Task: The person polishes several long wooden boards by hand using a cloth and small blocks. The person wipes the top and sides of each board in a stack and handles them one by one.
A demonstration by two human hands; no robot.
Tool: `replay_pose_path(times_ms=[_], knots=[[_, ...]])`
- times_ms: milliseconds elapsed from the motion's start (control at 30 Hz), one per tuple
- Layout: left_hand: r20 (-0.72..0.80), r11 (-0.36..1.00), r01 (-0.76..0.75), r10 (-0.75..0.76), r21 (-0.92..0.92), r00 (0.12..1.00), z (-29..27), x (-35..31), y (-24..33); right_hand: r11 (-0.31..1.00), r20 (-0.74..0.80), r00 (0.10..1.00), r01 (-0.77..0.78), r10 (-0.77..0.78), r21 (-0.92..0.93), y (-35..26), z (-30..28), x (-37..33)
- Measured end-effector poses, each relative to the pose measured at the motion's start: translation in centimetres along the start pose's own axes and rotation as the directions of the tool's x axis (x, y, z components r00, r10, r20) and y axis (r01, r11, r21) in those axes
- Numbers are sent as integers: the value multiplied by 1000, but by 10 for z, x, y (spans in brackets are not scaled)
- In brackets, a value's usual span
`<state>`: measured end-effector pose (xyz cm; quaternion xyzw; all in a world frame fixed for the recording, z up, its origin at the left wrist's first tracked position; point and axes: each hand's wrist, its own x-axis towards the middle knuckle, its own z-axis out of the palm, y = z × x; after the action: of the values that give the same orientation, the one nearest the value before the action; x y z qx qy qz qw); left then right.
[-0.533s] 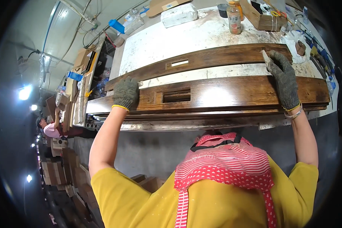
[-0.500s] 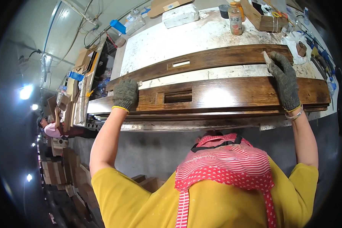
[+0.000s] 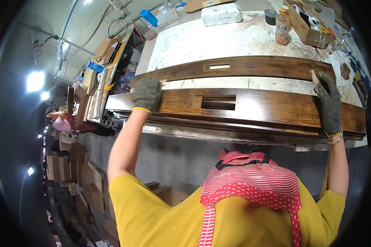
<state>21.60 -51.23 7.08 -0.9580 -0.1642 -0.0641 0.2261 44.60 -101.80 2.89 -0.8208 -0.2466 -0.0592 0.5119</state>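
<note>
Two long dark-stained wooden boards lie across the worktable (image 3: 173, 47). The near board (image 3: 268, 105), on top of a stack, has a rectangular slot; the far board (image 3: 272, 66) has a narrower one. My left hand (image 3: 147, 94), in a dark knit glove with a yellow cuff, is over the near board's left part, by the gap between the boards. Motion blurs its fingers. My right hand (image 3: 329, 101), gloved alike, lies across the near board's right part, thumb and fingers apart, tips by the far board's edge. Nothing shows between them. Their undersides are hidden.
At the table's back stand a white wrapped block (image 3: 221, 15), a capped bottle (image 3: 282, 28), a black cup (image 3: 270, 17) and a wooden box (image 3: 315, 35). Tools (image 3: 360, 88) lie at the right edge. Another person (image 3: 64, 123) is at far left, near cardboard boxes (image 3: 57, 166).
The view has shifted, so boards and table sit further right in the picture. Both hands stay over the near board, the left now blurred. The other person's arm has changed position.
</note>
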Motion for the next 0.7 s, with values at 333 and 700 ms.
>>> replay_pose_path(times_ms=[333, 700], knots=[[35, 997, 66, -64, -41, 997, 24, -8, -18, 993, -17, 998, -61, 63, 100, 25, -4, -3], [-34, 984, 86, -92, -157, 995, 50, -24, -78, 980, -129, 990, -28, 54, 198, 59, 8, 10]])
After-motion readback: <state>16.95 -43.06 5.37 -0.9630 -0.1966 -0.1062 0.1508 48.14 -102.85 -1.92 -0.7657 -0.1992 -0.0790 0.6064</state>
